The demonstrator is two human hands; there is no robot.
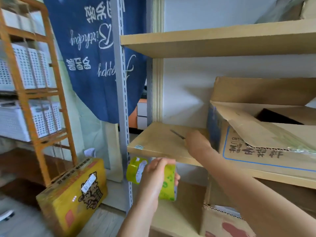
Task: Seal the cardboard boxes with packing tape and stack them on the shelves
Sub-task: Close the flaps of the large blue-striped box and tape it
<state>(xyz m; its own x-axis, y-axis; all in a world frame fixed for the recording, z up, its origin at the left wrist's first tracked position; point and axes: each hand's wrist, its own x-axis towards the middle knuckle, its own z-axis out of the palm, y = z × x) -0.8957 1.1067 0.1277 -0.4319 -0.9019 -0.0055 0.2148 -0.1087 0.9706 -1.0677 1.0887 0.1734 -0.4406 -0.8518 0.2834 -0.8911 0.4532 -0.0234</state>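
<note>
Left hand (154, 175) grips two yellow-green tape rolls (168, 183), fingers curled over top of near roll, second roll just behind, both held below edge of middle shelf board (153, 144). Right hand (196, 142) rests on that board, fingers closed around thin dark tool (177, 134); I cannot tell what tool. Open cardboard box (266, 146) touching right hand's far side, flaps up. Below: another carton (222, 223). Yellow box (73, 194) leans on floor. Blue banner (95, 53), wooden rack (42, 82) with white baskets (24, 69) at left.
</note>
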